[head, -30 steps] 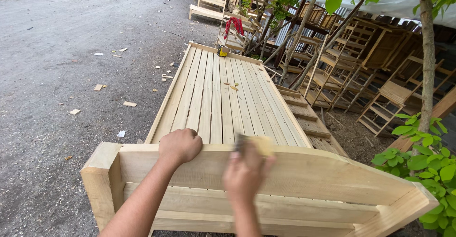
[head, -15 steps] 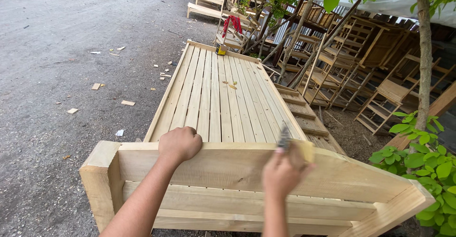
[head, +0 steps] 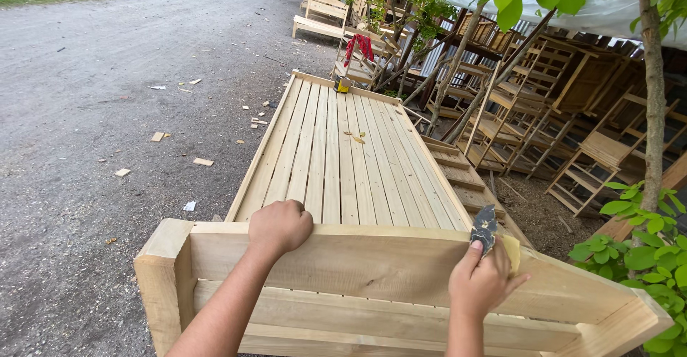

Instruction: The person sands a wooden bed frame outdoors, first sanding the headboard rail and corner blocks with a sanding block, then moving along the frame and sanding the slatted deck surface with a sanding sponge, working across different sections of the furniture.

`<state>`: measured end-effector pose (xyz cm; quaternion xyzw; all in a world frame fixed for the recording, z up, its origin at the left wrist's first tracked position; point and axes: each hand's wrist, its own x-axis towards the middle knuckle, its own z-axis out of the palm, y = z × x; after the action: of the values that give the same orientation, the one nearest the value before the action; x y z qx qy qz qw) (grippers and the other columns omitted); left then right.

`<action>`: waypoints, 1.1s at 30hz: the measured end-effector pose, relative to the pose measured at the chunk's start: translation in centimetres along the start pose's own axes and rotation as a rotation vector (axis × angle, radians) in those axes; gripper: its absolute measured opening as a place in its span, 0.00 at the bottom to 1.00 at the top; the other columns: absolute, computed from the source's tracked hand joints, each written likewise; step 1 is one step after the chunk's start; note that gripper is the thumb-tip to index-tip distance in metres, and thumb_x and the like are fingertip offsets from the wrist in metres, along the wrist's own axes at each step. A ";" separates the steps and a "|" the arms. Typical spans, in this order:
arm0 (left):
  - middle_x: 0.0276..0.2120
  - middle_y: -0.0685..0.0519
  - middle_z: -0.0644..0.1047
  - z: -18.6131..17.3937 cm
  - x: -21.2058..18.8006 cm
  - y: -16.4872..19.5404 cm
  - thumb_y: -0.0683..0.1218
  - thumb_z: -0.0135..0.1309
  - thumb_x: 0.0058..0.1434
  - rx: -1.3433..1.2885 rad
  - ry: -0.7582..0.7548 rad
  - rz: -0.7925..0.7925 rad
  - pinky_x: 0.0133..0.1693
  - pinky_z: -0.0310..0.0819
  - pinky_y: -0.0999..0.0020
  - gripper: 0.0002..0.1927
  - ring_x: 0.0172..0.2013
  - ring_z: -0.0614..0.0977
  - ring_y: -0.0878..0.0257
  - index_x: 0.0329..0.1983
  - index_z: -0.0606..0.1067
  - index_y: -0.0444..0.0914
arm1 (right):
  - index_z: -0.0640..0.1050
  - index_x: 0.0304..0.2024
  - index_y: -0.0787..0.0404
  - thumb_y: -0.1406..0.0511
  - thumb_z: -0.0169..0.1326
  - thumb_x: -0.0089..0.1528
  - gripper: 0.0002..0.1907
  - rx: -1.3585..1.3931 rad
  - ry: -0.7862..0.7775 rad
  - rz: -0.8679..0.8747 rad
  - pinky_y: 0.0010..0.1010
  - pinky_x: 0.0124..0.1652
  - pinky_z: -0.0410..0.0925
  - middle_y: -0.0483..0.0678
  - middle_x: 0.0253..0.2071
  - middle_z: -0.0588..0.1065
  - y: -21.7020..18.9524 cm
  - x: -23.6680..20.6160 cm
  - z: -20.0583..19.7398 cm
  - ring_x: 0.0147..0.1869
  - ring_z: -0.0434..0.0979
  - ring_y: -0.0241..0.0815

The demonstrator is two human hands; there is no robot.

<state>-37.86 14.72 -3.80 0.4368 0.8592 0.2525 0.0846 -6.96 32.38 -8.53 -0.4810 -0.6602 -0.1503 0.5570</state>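
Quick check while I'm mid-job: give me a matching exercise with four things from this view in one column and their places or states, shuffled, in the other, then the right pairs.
Things:
1. left hand
2. right hand
3. red cloth
4. pale wooden offcuts

Places or states:
A. draped over stacked furniture beyond the bed's far end
B. scattered on the grey gravel road
C. gripping the top edge of the pale wooden headboard
D. pressing a dark folded sheet of sandpaper to the headboard's top edge

Pairs: 1-C, 2-D, 3-A, 4-B
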 end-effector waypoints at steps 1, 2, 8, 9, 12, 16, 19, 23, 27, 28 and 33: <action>0.43 0.45 0.83 0.0 0.1 0.0 0.50 0.41 0.57 -0.005 -0.010 -0.009 0.52 0.76 0.52 0.21 0.47 0.83 0.48 0.42 0.83 0.43 | 0.80 0.47 0.60 0.58 0.43 0.77 0.17 -0.021 0.017 0.018 0.65 0.76 0.29 0.49 0.60 0.79 -0.2 -0.2 0.1 0.67 0.76 0.53; 0.43 0.45 0.83 0.0 0.1 0.0 0.50 0.41 0.56 -0.002 -0.014 -0.006 0.52 0.76 0.52 0.21 0.47 0.83 0.48 0.42 0.83 0.43 | 0.80 0.46 0.59 0.58 0.43 0.78 0.17 -0.042 0.034 0.034 0.64 0.76 0.30 0.49 0.60 0.78 -1.5 -0.9 0.2 0.68 0.75 0.53; 0.43 0.44 0.83 -0.1 -0.1 -0.3 0.51 0.42 0.57 -0.021 0.014 -0.001 0.51 0.76 0.52 0.21 0.47 0.83 0.47 0.42 0.83 0.44 | 0.80 0.49 0.60 0.58 0.42 0.70 0.19 0.244 -0.148 -0.348 0.66 0.74 0.34 0.45 0.55 0.79 -15.9 -9.2 0.9 0.67 0.74 0.50; 0.42 0.44 0.83 -0.1 -0.1 -0.4 0.51 0.42 0.57 -0.031 0.021 -0.008 0.51 0.76 0.52 0.21 0.47 0.83 0.47 0.43 0.83 0.44 | 0.80 0.49 0.60 0.57 0.42 0.70 0.18 0.284 -0.187 -0.384 0.67 0.73 0.34 0.45 0.55 0.80 -16.8 -9.5 0.7 0.67 0.75 0.49; 0.42 0.44 0.83 -0.2 -0.1 -0.4 0.51 0.42 0.57 -0.030 0.036 0.010 0.51 0.76 0.51 0.21 0.47 0.83 0.48 0.42 0.84 0.44 | 0.81 0.49 0.59 0.57 0.42 0.70 0.19 0.347 -0.223 -0.430 0.68 0.72 0.33 0.45 0.55 0.81 -15.2 -8.2 0.0 0.66 0.75 0.47; 0.42 0.44 0.83 -0.2 -0.2 -0.3 0.50 0.41 0.56 -0.023 0.033 0.011 0.51 0.76 0.51 0.21 0.47 0.83 0.48 0.42 0.84 0.44 | 0.82 0.48 0.59 0.57 0.44 0.70 0.19 0.108 -0.147 -0.131 0.65 0.76 0.32 0.47 0.48 0.82 -5.1 -2.2 -0.8 0.58 0.78 0.46; 0.43 0.44 0.83 -0.2 -0.2 -0.2 0.50 0.41 0.56 -0.024 0.026 -0.009 0.51 0.76 0.51 0.21 0.47 0.83 0.48 0.43 0.83 0.44 | 0.81 0.45 0.58 0.57 0.43 0.75 0.18 0.002 -0.067 0.001 0.65 0.77 0.31 0.48 0.52 0.81 0.1 0.7 -1.0 0.62 0.78 0.51; 0.43 0.44 0.83 -0.2 -0.3 0.0 0.50 0.41 0.56 -0.007 0.008 -0.013 0.51 0.76 0.52 0.21 0.47 0.83 0.48 0.43 0.83 0.43 | 0.81 0.47 0.61 0.57 0.43 0.75 0.19 0.107 -0.016 -0.003 0.67 0.75 0.33 0.50 0.55 0.80 -4.5 -2.0 -0.4 0.61 0.77 0.52; 0.42 0.44 0.84 -0.3 -0.2 -0.1 0.51 0.40 0.59 0.006 -0.007 -0.020 0.51 0.76 0.52 0.21 0.47 0.84 0.49 0.42 0.83 0.43 | 0.81 0.51 0.60 0.57 0.41 0.72 0.20 0.300 -0.170 -0.317 0.64 0.74 0.37 0.49 0.55 0.79 -15.7 -8.9 -0.3 0.67 0.74 0.49; 0.42 0.44 0.83 -0.3 -0.2 -0.2 0.52 0.40 0.60 0.005 -0.007 -0.018 0.51 0.76 0.51 0.21 0.46 0.84 0.49 0.42 0.83 0.42 | 0.80 0.52 0.61 0.57 0.40 0.72 0.21 0.334 -0.234 -0.411 0.66 0.73 0.36 0.48 0.56 0.80 -17.6 -10.1 -0.4 0.69 0.72 0.50; 0.42 0.44 0.83 -0.2 -0.3 -0.5 0.53 0.41 0.59 -0.006 0.034 0.022 0.50 0.76 0.51 0.21 0.46 0.83 0.48 0.43 0.83 0.44 | 0.82 0.47 0.59 0.56 0.43 0.70 0.20 0.289 -0.259 -0.377 0.68 0.72 0.36 0.47 0.54 0.80 -13.6 -6.9 -0.9 0.67 0.73 0.44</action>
<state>-38.17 14.14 -3.90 0.4415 0.8549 0.2636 0.0685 -17.91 21.81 -9.70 -0.2803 -0.8184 -0.0926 0.4930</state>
